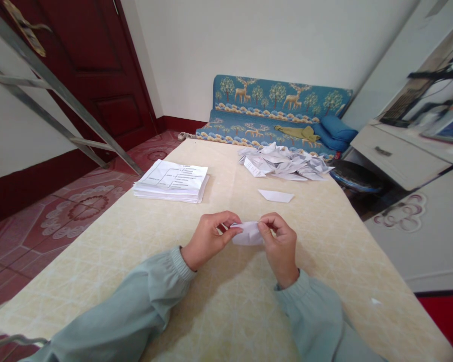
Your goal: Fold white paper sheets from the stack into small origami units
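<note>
A small folded white paper piece is held just above the yellow patterned table, between both of my hands. My left hand pinches its left end with thumb and fingers. My right hand pinches its right end, fingers curled over it. Both arms wear pale green sleeves. Beyond my hands lies a single folded white paper, flat on the table.
A stack of printed sheets sits at the table's left far side. A heap of folded papers lies at the far right. A metal ladder leans at left, a blue patterned cushion behind, and a white drawer unit at right.
</note>
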The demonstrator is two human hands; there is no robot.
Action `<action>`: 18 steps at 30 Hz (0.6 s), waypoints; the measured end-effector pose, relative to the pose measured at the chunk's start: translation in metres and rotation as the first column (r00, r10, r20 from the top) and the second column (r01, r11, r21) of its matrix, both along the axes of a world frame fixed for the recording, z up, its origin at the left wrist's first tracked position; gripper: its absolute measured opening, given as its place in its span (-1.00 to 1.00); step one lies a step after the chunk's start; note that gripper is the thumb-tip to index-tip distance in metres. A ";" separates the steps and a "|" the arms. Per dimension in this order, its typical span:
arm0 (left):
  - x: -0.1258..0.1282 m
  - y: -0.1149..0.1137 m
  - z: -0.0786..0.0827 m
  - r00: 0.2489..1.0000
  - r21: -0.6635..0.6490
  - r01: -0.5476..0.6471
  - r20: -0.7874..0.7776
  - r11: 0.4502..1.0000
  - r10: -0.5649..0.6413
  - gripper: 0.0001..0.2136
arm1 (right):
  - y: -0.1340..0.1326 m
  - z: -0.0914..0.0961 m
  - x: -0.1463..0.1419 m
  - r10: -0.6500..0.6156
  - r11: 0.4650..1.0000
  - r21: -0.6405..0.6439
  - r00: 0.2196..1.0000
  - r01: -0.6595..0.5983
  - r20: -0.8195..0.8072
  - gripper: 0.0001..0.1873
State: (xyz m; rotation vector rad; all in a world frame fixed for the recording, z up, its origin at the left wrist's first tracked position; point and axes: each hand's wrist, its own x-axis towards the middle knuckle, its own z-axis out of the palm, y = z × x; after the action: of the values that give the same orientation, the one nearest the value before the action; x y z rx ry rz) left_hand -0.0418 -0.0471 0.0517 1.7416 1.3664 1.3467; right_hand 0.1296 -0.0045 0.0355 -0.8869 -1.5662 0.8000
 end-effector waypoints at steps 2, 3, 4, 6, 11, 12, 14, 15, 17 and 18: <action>-0.001 0.000 0.000 0.999 0.012 0.003 -0.039 1.000 -0.003 -0.88 | 0.000 0.000 0.000 -0.001 1.000 0.008 1.000 0.001 0.011 -0.91; -0.002 0.001 0.000 0.998 0.016 0.001 -0.056 1.000 0.000 -0.88 | 0.000 0.000 0.000 -0.001 1.000 0.010 1.000 0.001 0.016 -0.91; -0.003 0.001 0.000 0.997 0.022 -0.004 -0.074 1.000 0.006 -0.88 | 0.000 0.001 0.000 -0.002 1.000 0.009 1.000 0.002 0.018 -0.91; -0.004 0.002 -0.001 0.993 0.043 -0.020 -0.114 0.999 0.025 -0.88 | -0.001 0.001 0.000 -0.009 1.000 0.002 1.000 0.009 0.018 -0.91; -0.008 0.002 0.001 0.983 0.076 -0.009 -0.180 0.997 0.023 -0.84 | 0.000 0.000 0.001 -0.012 0.999 -0.032 1.000 0.012 0.003 -0.90; -0.008 0.003 0.002 0.983 0.069 0.013 -0.184 0.998 0.000 -0.84 | 0.000 -0.001 0.001 -0.009 0.999 -0.039 1.000 0.009 0.002 -0.90; -0.010 0.003 0.004 0.981 0.057 0.066 -0.187 0.996 -0.054 -0.83 | 0.001 -0.002 0.001 -0.006 0.999 -0.054 1.000 0.006 0.001 -0.90; -0.011 0.004 0.004 0.978 0.056 0.091 -0.193 0.994 -0.079 -0.84 | 0.002 -0.002 0.002 -0.006 0.998 -0.060 1.000 0.006 0.001 -0.90; -0.011 0.004 0.004 0.970 0.063 0.122 -0.219 0.991 -0.106 -0.85 | 0.002 -0.002 0.002 -0.006 0.998 -0.062 1.000 0.006 0.002 -0.91; -0.011 0.004 0.004 0.967 0.073 0.124 -0.234 0.990 -0.103 -0.86 | 0.002 -0.002 0.002 -0.005 0.998 -0.055 1.000 0.005 0.005 -0.91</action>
State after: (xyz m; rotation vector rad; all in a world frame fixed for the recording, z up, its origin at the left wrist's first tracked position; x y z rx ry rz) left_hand -0.0531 -0.0428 0.0557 2.0553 1.3211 1.1871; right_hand 0.1313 -0.0027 0.0335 -0.9327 -1.5521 0.8417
